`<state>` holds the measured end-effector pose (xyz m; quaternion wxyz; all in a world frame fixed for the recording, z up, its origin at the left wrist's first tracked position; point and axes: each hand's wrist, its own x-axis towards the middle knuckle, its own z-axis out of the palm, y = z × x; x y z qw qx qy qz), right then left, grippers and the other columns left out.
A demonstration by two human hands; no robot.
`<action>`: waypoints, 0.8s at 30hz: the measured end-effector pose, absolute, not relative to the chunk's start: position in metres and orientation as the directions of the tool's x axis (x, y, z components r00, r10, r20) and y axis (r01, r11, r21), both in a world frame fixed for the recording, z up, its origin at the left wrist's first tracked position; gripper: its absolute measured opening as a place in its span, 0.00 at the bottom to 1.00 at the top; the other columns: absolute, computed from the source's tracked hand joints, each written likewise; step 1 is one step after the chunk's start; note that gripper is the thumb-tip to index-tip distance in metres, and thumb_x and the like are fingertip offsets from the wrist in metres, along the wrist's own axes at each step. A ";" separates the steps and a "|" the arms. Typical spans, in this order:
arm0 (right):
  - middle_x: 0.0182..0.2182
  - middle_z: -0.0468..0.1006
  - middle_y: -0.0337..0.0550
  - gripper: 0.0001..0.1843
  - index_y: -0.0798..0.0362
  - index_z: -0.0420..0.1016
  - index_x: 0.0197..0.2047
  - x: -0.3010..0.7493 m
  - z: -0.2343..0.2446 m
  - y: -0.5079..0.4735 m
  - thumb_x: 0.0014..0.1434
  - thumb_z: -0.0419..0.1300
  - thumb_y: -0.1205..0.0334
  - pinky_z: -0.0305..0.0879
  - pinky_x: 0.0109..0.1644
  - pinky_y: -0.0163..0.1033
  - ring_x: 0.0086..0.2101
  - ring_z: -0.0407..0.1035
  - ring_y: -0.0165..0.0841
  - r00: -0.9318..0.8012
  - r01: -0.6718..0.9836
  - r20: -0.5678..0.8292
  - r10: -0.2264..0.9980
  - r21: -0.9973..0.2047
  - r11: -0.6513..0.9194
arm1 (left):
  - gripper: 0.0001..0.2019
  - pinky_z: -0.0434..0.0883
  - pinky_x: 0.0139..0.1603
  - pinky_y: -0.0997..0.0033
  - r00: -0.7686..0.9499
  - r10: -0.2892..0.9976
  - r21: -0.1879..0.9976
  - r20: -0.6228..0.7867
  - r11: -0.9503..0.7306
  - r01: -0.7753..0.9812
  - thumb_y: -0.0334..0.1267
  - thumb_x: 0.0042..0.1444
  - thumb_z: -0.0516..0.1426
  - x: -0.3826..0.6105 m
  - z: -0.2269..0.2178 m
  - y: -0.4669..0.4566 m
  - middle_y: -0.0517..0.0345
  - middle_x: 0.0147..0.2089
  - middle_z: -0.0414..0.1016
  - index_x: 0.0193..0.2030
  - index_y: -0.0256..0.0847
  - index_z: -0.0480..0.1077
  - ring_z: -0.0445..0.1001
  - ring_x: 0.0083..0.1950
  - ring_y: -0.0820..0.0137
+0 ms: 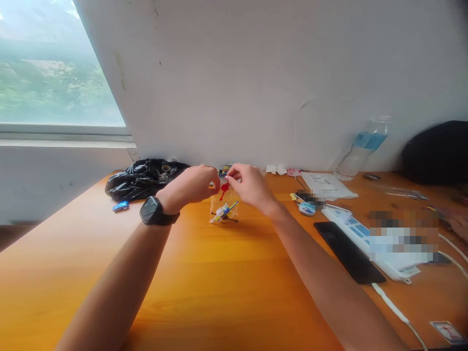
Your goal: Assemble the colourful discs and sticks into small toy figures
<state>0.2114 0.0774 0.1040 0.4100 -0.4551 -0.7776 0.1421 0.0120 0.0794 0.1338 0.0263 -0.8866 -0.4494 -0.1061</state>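
A small clear plastic bag (231, 197) hangs upright between my hands, over the wooden table. At its bottom lie small white, blue, yellow and dark plastic pieces (224, 212), too small to name. A red shape (224, 189) shows near its top; I cannot tell whether it is printed or a loose part. My left hand (195, 184), below a black watch (157, 210) on the wrist, has its fingers pinched at the bag's top left. At the top right, my right hand (250, 186) pinches the bag between thumb and finger. The fingertips partly hide the upper edge.
A crumpled black plastic bag (141, 179) and a blue packet (120, 206) lie left. To the right are a black phone (347, 251), a white power strip (349, 219), a paper sheet (327, 185) and a leaning bottle (360, 153). Another person's hand (457, 222) shows far right.
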 end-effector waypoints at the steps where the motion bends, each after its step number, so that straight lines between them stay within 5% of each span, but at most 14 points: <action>1: 0.31 0.84 0.41 0.06 0.51 0.76 0.33 0.213 0.106 0.077 0.63 0.62 0.66 0.68 0.36 0.37 0.31 0.77 0.33 -0.224 0.595 0.528 0.819 -0.592 0.544 | 0.08 0.70 0.41 0.70 0.582 0.785 0.050 0.212 -0.603 0.796 0.38 0.59 0.59 0.011 0.134 0.080 0.58 0.44 0.83 0.37 0.50 0.82 0.79 0.42 0.64; 16: 0.31 0.83 0.43 0.09 0.52 0.76 0.35 0.224 0.123 0.070 0.67 0.60 0.60 0.68 0.36 0.38 0.33 0.77 0.35 -0.018 0.568 0.721 0.693 -0.562 0.601 | 0.10 0.70 0.42 0.71 0.628 0.765 0.101 0.141 -0.642 0.760 0.40 0.60 0.58 0.005 0.139 0.078 0.60 0.48 0.83 0.40 0.51 0.82 0.78 0.45 0.65; 24: 0.30 0.84 0.40 0.06 0.50 0.78 0.34 0.211 0.102 0.076 0.65 0.61 0.64 0.66 0.34 0.35 0.30 0.76 0.33 -0.286 0.576 0.481 0.829 -0.604 0.550 | 0.10 0.70 0.42 0.72 0.618 0.779 0.101 0.108 -0.627 0.773 0.41 0.60 0.59 0.004 0.139 0.079 0.59 0.46 0.84 0.42 0.51 0.83 0.79 0.41 0.66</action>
